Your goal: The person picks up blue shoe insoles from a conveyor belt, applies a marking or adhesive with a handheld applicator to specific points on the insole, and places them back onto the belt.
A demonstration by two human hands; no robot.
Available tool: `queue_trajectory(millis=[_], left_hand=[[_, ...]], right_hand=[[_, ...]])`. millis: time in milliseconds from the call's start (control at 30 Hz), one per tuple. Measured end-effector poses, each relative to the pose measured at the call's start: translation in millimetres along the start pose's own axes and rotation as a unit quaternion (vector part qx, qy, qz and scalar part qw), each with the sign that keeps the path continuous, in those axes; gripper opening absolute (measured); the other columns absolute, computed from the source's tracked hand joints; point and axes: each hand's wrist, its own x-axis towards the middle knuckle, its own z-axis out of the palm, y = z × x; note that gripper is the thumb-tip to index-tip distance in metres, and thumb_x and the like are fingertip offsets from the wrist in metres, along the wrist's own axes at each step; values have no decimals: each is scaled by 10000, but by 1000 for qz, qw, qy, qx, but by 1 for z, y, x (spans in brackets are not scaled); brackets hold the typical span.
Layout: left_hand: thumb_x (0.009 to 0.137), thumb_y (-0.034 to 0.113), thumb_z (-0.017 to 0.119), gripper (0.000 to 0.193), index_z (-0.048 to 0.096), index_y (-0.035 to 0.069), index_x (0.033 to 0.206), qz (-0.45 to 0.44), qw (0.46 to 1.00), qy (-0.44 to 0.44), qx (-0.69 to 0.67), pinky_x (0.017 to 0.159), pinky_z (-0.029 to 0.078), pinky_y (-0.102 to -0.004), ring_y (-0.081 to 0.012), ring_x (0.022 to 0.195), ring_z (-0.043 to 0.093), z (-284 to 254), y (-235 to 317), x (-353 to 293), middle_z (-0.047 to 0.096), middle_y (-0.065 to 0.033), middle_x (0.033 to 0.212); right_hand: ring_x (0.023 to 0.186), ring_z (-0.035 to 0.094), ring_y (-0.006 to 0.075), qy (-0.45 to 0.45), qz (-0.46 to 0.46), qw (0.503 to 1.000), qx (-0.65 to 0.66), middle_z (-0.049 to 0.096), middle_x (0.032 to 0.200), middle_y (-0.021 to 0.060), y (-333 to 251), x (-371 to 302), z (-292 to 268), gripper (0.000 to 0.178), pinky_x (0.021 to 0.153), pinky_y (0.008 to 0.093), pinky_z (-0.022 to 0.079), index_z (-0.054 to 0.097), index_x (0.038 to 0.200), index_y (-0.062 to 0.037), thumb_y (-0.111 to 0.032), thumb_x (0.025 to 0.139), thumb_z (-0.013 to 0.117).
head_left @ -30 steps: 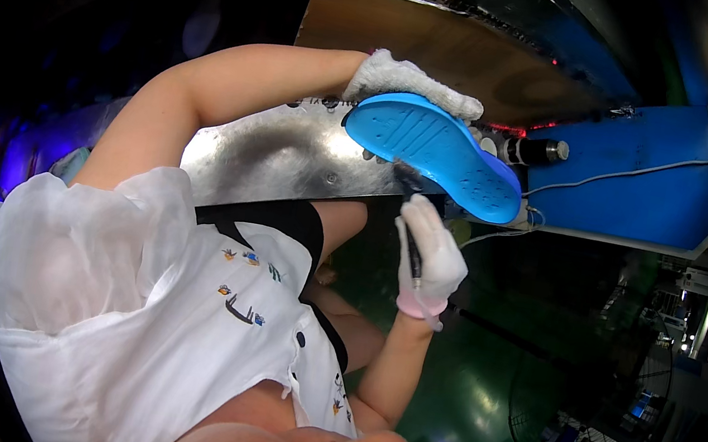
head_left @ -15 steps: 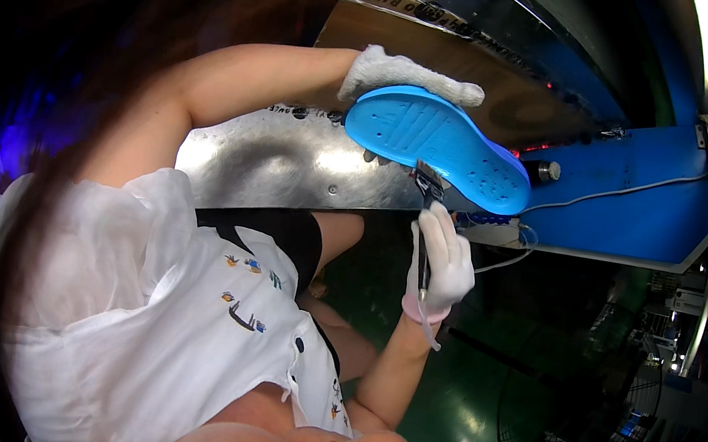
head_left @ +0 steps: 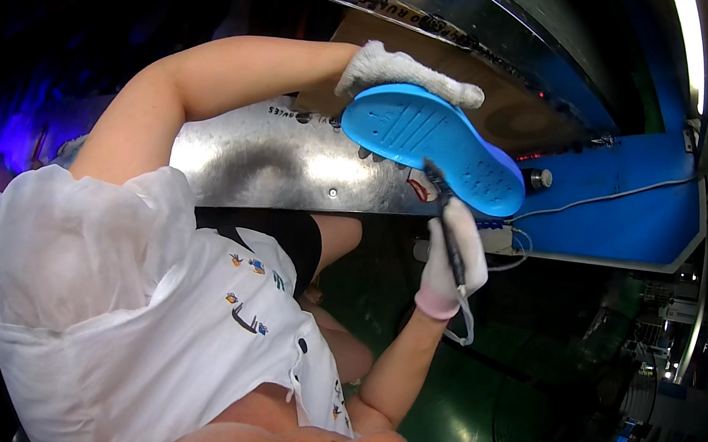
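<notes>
My left hand (head_left: 408, 75), in a white knit glove, grips a bright blue shoe sole (head_left: 438, 147) along its far edge. The sole is tilted up with its patterned face showing, grooves at one end and small pits at the other. In my right hand (head_left: 464, 247), also gloved in white with a pink cuff, is a black-handled brush (head_left: 452, 240) with a pale tube trailing from its end. Its dark tip touches the sole's near edge around the middle. The fingers of my left hand behind the sole are hidden.
Under the sole runs a shiny metal ledge (head_left: 262, 162), with brown board (head_left: 534, 115) behind it. To the right are a blue surface (head_left: 631, 203) with a white cable (head_left: 600, 196) and a dark round knob (head_left: 541, 178). A fan guard (head_left: 515, 428) stands at lower right.
My right hand has shifted slightly right, and the brush has turned so its handle slants more to the lower right. The sole has moved slightly left, still in my left hand.
</notes>
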Motion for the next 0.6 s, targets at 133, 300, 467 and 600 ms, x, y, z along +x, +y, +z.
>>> queue_trajectory(millis=[133, 300, 467, 600], left_hand=[[894, 658, 490, 779, 484, 56, 1388, 168, 985, 13, 27, 905, 557, -375, -254, 1008, 677, -17, -30, -17, 619, -201, 1209], [778, 763, 504, 942, 444, 58, 1400, 220, 945, -87, -226, 795, 582, -468, -330, 966, 676, -9, -9, -70, 597, -245, 1196], [847, 452, 547, 562, 537, 121, 1302, 361, 746, -219, -515, 972, 467, -426, -277, 1070, 607, 8, 61, -128, 618, -142, 1173], [844, 430, 567, 547, 544, 109, 1287, 377, 827, -107, -404, 965, 472, -420, -275, 1068, 609, 18, 6, -122, 619, -145, 1171]], right_hand=[[803, 679, 251, -83, -41, 995, 46, 724, 964, 127, -15, -1, -1, 320, 751, 322, 529, 707, 935, -13, 80, 639, 788], [907, 644, 267, 117, 62, 977, 168, 658, 1077, 220, -20, -20, -15, 264, 850, 365, 524, 604, 1044, 47, 27, 792, 679], [961, 648, 249, 159, 170, 956, 180, 641, 1124, 213, 0, -28, 2, 268, 788, 299, 546, 563, 1117, 80, 9, 863, 609], [955, 639, 223, 174, 236, 938, 185, 639, 1133, 183, 3, -30, 9, 269, 802, 285, 532, 565, 1124, 71, 11, 863, 585]])
